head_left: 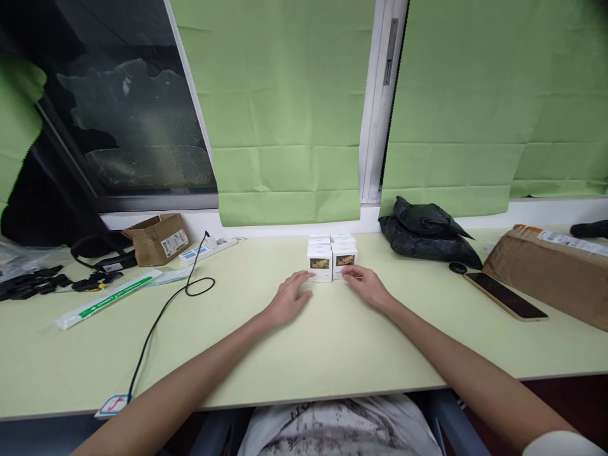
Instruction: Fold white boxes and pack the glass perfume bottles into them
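Several small white boxes stand in two columns on the table, the front pair side by side. A dark picture with a yellowish shape is on the face of the left front box (320, 264) and the right front box (344, 258). My left hand (289, 299) rests at the lower left edge of the left box, fingers stretched out and thumb apart. At the lower right edge of the right box, my right hand (368, 286) has its fingertips against or very close to it, fingers loosely bent. Neither hand is wrapped around a box. The boxes behind show mainly their tops.
A black cable (159, 316) runs across the table at left, near a green-and-white packet (111, 299), a power strip (209, 250) and an open cardboard box (159, 240). At right lie a black plastic bag (427, 237), a phone (506, 296) and a large carton (551, 272).
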`<state>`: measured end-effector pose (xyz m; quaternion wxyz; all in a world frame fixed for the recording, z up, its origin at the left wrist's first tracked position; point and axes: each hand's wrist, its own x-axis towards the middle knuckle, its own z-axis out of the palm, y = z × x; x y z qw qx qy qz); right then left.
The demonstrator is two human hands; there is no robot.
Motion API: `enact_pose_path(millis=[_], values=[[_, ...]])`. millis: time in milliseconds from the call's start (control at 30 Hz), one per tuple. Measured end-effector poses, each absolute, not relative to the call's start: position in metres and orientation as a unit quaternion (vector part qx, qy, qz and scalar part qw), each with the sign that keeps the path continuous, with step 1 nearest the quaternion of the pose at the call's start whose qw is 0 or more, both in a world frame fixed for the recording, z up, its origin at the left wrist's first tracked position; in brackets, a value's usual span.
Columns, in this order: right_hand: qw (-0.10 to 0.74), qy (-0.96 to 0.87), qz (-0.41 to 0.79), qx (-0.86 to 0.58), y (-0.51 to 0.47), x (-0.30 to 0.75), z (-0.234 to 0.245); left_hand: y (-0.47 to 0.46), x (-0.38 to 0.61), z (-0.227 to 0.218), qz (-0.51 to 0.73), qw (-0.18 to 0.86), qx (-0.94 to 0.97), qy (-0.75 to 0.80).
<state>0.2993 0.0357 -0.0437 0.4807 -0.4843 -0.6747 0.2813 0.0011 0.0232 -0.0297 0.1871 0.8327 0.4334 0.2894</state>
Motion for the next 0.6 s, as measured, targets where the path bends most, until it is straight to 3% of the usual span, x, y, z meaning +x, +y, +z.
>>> enact_pose_path(millis=[200, 400, 600], values=[[0.530, -0.597, 0.171, -0.577, 0.051, 0.312, -0.059, 0.054, 0.016, -0.032, 0.342, 0.289, 0.751, 0.485], [0.482, -0.664, 0.296, -0.490, 0.064, 0.316, -0.056, 0.099, 0.040, -0.022, 0.347, 0.376, 0.799, 0.316], [0.468, -0.712, 0.382, -0.358, 0.083, 0.316, -0.032, 0.120, 0.037, -0.014, 0.340, 0.383, 0.806, 0.297]])
